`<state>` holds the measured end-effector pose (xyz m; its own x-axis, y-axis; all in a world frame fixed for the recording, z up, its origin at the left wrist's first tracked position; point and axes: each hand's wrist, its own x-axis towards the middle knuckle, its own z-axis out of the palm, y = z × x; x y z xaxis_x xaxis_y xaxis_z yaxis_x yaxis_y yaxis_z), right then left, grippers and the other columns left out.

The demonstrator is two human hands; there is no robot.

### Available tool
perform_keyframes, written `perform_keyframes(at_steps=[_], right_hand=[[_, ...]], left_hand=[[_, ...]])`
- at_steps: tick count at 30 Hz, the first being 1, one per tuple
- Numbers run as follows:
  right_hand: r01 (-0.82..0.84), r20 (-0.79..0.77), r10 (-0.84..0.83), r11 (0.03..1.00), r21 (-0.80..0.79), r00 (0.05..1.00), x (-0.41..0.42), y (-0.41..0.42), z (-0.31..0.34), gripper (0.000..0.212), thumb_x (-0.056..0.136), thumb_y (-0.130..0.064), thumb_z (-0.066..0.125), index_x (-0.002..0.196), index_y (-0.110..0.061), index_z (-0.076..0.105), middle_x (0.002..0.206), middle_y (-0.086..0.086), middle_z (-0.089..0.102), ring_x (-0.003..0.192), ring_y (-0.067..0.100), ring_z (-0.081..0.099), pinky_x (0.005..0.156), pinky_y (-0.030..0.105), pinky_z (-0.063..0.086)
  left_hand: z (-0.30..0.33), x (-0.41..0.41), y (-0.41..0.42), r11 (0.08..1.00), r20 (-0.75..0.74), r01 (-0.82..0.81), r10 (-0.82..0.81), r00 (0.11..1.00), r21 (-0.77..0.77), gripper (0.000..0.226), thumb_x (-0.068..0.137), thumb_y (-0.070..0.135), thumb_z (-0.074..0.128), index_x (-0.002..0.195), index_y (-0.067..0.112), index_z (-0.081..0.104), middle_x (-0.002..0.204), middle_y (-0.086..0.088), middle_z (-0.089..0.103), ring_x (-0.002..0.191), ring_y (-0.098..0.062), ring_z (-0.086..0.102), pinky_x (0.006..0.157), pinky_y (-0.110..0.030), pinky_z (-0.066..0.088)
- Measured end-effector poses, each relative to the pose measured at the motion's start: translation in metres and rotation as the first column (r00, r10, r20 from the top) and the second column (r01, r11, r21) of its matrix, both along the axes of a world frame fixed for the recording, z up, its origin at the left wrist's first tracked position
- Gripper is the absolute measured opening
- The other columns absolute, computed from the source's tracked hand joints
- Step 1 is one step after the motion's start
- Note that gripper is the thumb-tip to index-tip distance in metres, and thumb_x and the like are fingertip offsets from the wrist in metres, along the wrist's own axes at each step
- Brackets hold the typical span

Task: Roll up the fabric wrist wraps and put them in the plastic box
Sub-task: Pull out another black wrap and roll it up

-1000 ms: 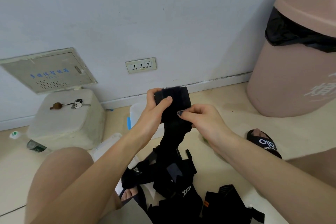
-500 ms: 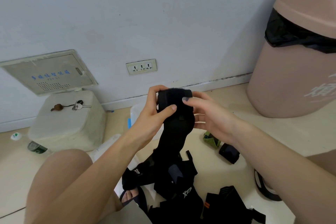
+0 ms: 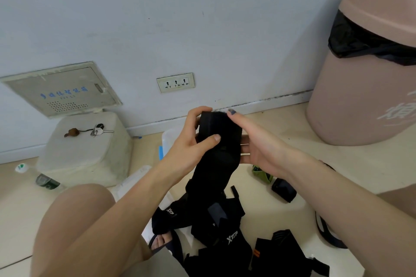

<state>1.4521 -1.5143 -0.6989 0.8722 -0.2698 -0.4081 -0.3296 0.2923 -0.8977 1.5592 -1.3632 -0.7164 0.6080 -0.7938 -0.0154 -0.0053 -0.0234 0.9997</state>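
Observation:
A long black wrist wrap point(image 3: 215, 162) hangs in front of me, its top end turned over into a small roll. My left hand point(image 3: 191, 141) grips that roll, thumb across the front and fingers curled over the top. My right hand point(image 3: 258, 141) lies against the wrap's right side with fingers straight behind it and the thumb at the roll's top. The wrap's tail drops into a pile of black wraps point(image 3: 225, 238) on the floor. The clear plastic box point(image 3: 167, 141) stands behind my hands, mostly hidden.
A rolled black wrap point(image 3: 283, 189) and a green one point(image 3: 262, 174) lie on the floor at the right. A pink bin point(image 3: 360, 85) stands far right, a white stool point(image 3: 87, 148) with keys at left, a bottle point(image 3: 42, 181) beside it. My knees and sandals frame the pile.
My right hand went from pinching the wrap's front to spreading flat along its right side and back. The left hand kept its grip on the roll.

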Motion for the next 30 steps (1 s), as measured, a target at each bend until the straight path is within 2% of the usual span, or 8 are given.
perform_keyframes(at_steps=[5, 10, 13, 17, 19, 23, 26, 30], right_hand=[[0.064, 0.074, -0.061, 0.997, -0.034, 0.995, 0.004, 0.001, -0.003, 0.035, 0.1, -0.044, 0.062, 0.125, -0.02, 0.067, 0.116, 0.002, 0.076, 0.102, 0.018, 0.075, 0.091, 0.039, 0.06], [0.108, 0.129, -0.104, 0.994, -0.025, 0.986, 0.004, -0.002, -0.005, 0.031, 0.098, -0.03, 0.068, 0.122, -0.01, 0.066, 0.12, 0.014, 0.072, 0.108, 0.028, 0.073, 0.085, 0.035, 0.06], [0.133, 0.155, -0.125, 0.99, -0.042, 0.98, 0.005, -0.002, -0.008, 0.025, 0.097, -0.023, 0.069, 0.118, -0.011, 0.068, 0.119, 0.017, 0.072, 0.109, 0.033, 0.072, 0.09, 0.041, 0.06], [0.116, 0.211, -0.084, 0.983, -0.143, 0.974, 0.005, 0.0, -0.01, 0.023, 0.096, -0.018, 0.071, 0.118, -0.012, 0.069, 0.116, 0.02, 0.072, 0.11, 0.034, 0.071, 0.1, 0.05, 0.056], [0.106, 0.222, -0.067, 0.979, -0.171, 0.973, 0.005, 0.001, -0.012, 0.025, 0.094, -0.021, 0.074, 0.117, -0.016, 0.069, 0.116, 0.02, 0.071, 0.112, 0.034, 0.069, 0.102, 0.053, 0.055], [0.062, 0.183, -0.036, 0.989, -0.137, 0.982, 0.005, 0.001, -0.008, 0.027, 0.093, -0.025, 0.073, 0.119, -0.02, 0.067, 0.118, 0.018, 0.07, 0.107, 0.03, 0.071, 0.094, 0.045, 0.055], [0.009, 0.091, -0.001, 0.996, -0.09, 0.996, 0.006, 0.002, -0.005, 0.035, 0.099, -0.041, 0.063, 0.127, -0.021, 0.064, 0.118, 0.006, 0.074, 0.106, 0.017, 0.072, 0.101, 0.041, 0.056], [-0.017, 0.053, 0.022, 0.997, -0.079, 0.998, 0.008, 0.006, -0.004, 0.05, 0.103, -0.062, 0.039, 0.129, -0.028, 0.064, 0.123, 0.004, 0.072, 0.115, 0.018, 0.068, 0.1, 0.038, 0.055]], left_hand=[[0.0, 0.0, 0.001, 1.0, 0.057, 0.015, -0.015, 0.998, 0.0, 0.048, 0.096, -0.007, 0.061, 0.126, 0.027, 0.045, 0.116, 0.0, 0.057, 0.103, -0.015, 0.064, 0.091, -0.034, 0.056], [-0.002, -0.001, 0.0, 0.999, -0.036, 0.002, -0.001, 0.999, 0.045, 0.062, 0.096, -0.004, 0.057, 0.131, 0.045, 0.043, 0.118, 0.006, 0.063, 0.102, -0.014, 0.068, 0.088, -0.032, 0.056], [-0.004, -0.003, -0.002, 0.995, -0.137, 0.012, 0.002, 0.991, 0.099, 0.059, 0.091, 0.017, 0.062, 0.138, 0.046, 0.04, 0.117, 0.016, 0.068, 0.105, -0.009, 0.07, 0.087, -0.031, 0.058], [-0.001, -0.001, -0.004, 0.991, -0.274, 0.002, 0.034, 0.961, 0.131, 0.056, 0.09, 0.051, 0.06, 0.139, 0.028, 0.046, 0.135, -0.008, 0.065, 0.116, -0.026, 0.07, 0.103, -0.052, 0.054], [0.002, 0.0, -0.004, 0.991, -0.294, -0.023, 0.06, 0.954, 0.128, 0.053, 0.094, 0.052, 0.057, 0.137, 0.023, 0.048, 0.135, -0.011, 0.065, 0.117, -0.029, 0.069, 0.105, -0.053, 0.053], [0.002, 0.0, -0.003, 0.996, -0.324, -0.058, 0.075, 0.943, 0.061, 0.032, 0.105, 0.027, 0.055, 0.132, 0.013, 0.047, 0.13, -0.015, 0.066, 0.118, -0.029, 0.068, 0.103, -0.05, 0.054], [0.004, -0.001, -0.003, 0.997, -0.347, -0.079, 0.076, 0.935, 0.007, 0.03, 0.099, 0.02, 0.06, 0.126, 0.016, 0.047, 0.115, -0.011, 0.066, 0.102, -0.023, 0.07, 0.088, -0.044, 0.057], [0.002, -0.002, -0.005, 0.995, -0.352, -0.096, 0.089, 0.932, -0.004, 0.041, 0.084, 0.027, 0.062, 0.121, 0.021, 0.047, 0.111, -0.01, 0.063, 0.092, -0.025, 0.067, 0.077, -0.047, 0.054]])
